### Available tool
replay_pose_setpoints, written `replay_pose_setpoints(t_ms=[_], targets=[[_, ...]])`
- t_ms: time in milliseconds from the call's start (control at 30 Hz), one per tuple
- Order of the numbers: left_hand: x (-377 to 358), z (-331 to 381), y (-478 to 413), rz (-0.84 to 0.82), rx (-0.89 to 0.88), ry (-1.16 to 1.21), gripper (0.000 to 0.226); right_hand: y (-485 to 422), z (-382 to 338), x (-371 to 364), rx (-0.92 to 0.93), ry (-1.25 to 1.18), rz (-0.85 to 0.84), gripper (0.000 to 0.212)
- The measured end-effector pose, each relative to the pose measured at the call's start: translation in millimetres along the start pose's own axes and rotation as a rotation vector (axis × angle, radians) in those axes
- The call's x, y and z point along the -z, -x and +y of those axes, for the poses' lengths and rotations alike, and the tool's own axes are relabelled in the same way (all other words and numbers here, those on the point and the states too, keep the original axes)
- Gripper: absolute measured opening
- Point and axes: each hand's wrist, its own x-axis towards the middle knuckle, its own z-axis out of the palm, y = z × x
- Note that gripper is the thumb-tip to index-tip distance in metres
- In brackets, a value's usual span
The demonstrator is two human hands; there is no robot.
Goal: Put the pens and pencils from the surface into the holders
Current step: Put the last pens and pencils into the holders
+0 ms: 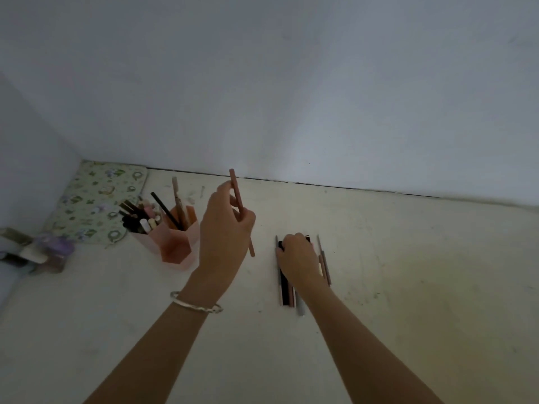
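Head view, left hand (226, 228): we are pinching a slim pink pencil (241, 212), fingers clamped, mid-frame beside the holders (172, 237).
Right hand (297, 258): we are pressing curled fingers onto the loose pens (287, 293), centre-right; grasp unclear.
Progress: holders are filling; several remain.
Materials: translucent pink hexagonal plastic, matte surface (408, 272).

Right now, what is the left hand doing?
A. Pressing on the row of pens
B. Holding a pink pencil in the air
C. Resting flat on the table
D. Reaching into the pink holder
B: the left hand grips a pink pencil above the table, right of the holders.
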Motion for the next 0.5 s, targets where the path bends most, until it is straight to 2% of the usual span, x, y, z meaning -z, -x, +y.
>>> replay_pose_setpoints(t_ms=[133,200,333,500], targets=[[13,-2,6,0.000,-0.029,0.045,0.088,-6,-11,-10,-0.015,0.028,-0.017,0.026],[16,-6,9,-0.013,-0.023,0.021,0.095,-10,-13,-11,-0.023,0.015,-0.026,0.026],[35,-12,2,0.055,-0.044,-0.018,0.081,-19,-16,9,-0.042,-0.219,-0.026,0.041],[78,-24,-32,0.330,-0.169,-0.158,0.068,-35,-34,81,-0.048,-0.605,0.229,0.017]])
